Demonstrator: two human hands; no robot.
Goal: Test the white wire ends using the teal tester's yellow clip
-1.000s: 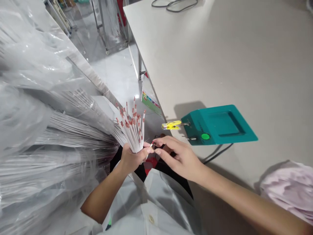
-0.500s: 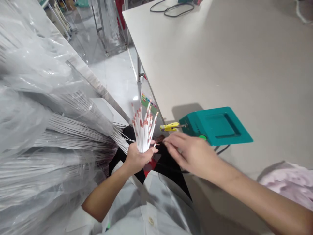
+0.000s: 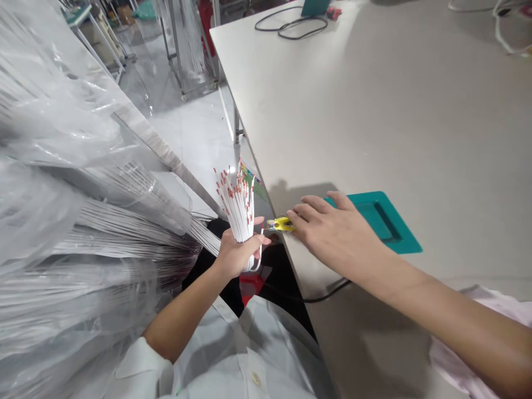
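The left hand (image 3: 235, 257) has its grip wrapped tight around a bunch of white wires (image 3: 238, 215) with red tips, near the edge of the tabletop (image 3: 394, 111). The right hand (image 3: 336, 237) is at the yellow clip (image 3: 281, 224), partly over a green box (image 3: 404, 239); I cannot tell if its grip is pinching.

The bundle of slender white wires (image 3: 240, 216) looks smooth and plastic-coated. The small yellow clip (image 3: 283, 224) appears hard plastic; the teal rectangular box (image 3: 382, 221) is smooth, satin-finished. The broad pale-grey tabletop (image 3: 394, 116) has a soft sheen, the crinkled clear plastic sheeting (image 3: 75, 119) is glossy, the crumpled pale-pink cloth (image 3: 451, 360) matt.
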